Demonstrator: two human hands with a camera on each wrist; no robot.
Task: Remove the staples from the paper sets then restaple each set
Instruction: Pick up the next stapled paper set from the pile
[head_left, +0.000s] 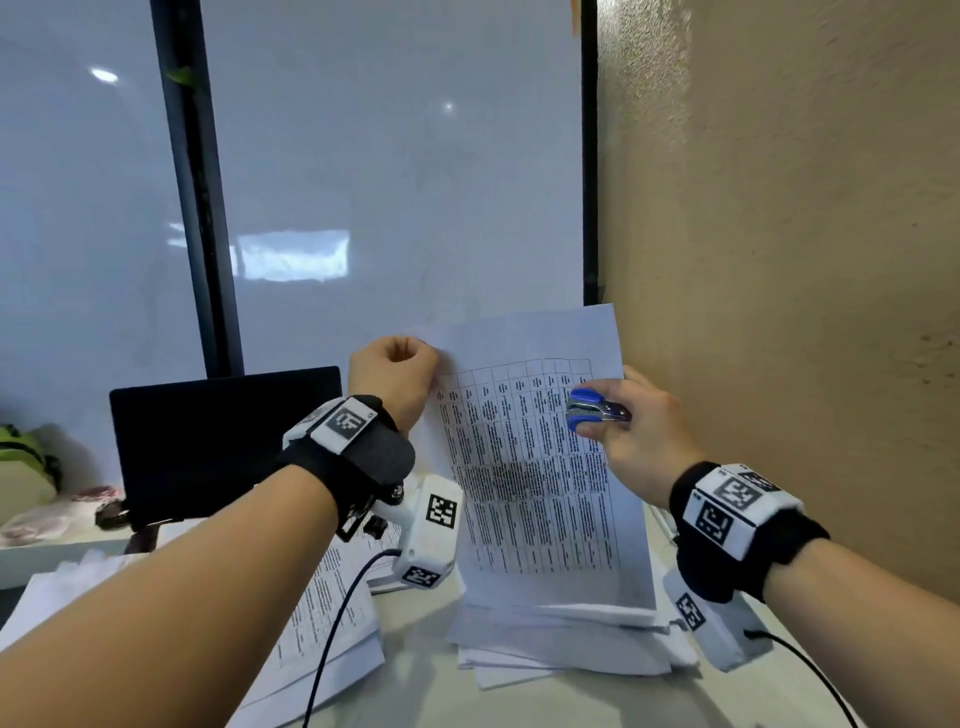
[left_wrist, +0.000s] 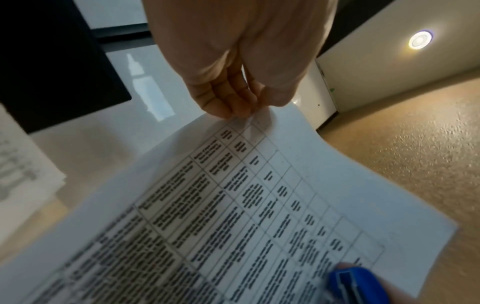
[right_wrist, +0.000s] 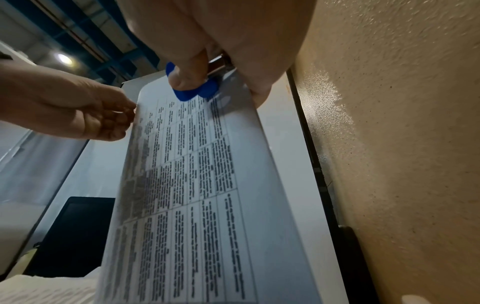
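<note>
- Paper set (head_left: 540, 467): held up off the desk between both hands, printed table facing the person, upper left corner in the left hand's pinch, right edge by the right hand.
- Left hand (head_left: 395, 379): fingers curled, thumb and fingertips (left_wrist: 228, 102) pinching that top corner (staple itself too small to make out in any view).
- Right hand (head_left: 639, 431): curled round a blue staple remover (head_left: 592, 408), thumb on its top pad; other fingers go behind the sheet's right edge, so prob. also steadying it.
- Step, as I read it: staple-removal phase on this set. Can't tell whether the staple is already out. Next move calls for bringing the remover's claws across to the pinched corner, if it's still in, w/ the left hand keeping the corner taut.
- Head view alone shows what lies below the hands: loose paper stacks (head_left: 561, 644) on the desk, more sheets (head_left: 322, 623) under the left forearm, a dark screen (head_left: 218, 441) beyond the left wrist.
- Left wrist view gives the corner pinch close up; right wrist view shows the thumb (right_wrist: 189, 76) pressing on the remover, which the head view only hints at.
</note>
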